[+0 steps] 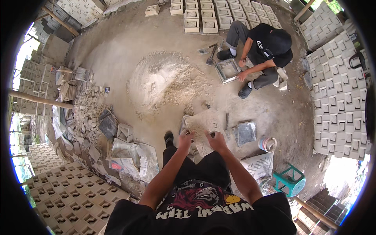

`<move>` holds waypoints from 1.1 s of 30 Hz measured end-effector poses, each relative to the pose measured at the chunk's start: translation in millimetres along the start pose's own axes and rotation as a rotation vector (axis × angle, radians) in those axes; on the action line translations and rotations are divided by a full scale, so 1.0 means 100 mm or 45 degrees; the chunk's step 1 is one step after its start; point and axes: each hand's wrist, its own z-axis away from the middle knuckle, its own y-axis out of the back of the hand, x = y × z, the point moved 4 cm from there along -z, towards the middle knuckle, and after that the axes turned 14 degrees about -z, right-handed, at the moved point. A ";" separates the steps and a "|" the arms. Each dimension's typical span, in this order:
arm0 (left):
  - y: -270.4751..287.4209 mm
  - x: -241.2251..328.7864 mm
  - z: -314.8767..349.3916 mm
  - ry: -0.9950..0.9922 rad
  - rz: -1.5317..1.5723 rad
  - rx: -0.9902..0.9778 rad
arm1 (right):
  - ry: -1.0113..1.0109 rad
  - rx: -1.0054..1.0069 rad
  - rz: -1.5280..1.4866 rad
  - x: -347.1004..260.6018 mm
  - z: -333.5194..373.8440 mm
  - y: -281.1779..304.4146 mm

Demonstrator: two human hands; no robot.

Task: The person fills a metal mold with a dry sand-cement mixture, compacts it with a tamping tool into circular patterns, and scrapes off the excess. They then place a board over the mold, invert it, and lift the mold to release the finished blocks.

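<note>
In front of my knees is a flat, roughly square plate [203,124] coated with sandy grey powder. My left hand [185,141] is closed at its left edge, and my right hand [217,141] grips its right edge. Small dark parts show at the fingers of both hands; I cannot make out whether they are handles. The plate partly covers whatever lies beneath it. Just right of it, a dark square slab [244,133] lies on the ground. Beyond it spreads a broad heap of pale sandy powder [160,84].
A co-worker [264,51] crouches at far right over a square mould [228,70]. Rows of moulded blocks [201,21] stand behind. Near my right are a bucket [268,144] and a green stool [290,181]. Rubble [86,111] and sacks [135,158] lie left; block stacks [338,102] line the sides.
</note>
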 end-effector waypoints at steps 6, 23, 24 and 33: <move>0.17 -0.45 -0.94 0.053 -0.252 -0.110 | -0.124 0.205 0.019 0.74 -0.58 -0.46; 0.83 -3.43 -5.11 -0.575 -1.444 0.497 | -0.193 -0.073 0.634 3.80 -5.25 -2.77; 0.84 -3.45 -5.12 -0.636 -1.435 0.520 | -0.159 -0.035 0.589 3.85 -5.41 -2.85; 0.96 -3.61 -5.05 -0.673 -1.251 0.622 | 0.032 -0.078 0.485 4.14 -5.62 -3.14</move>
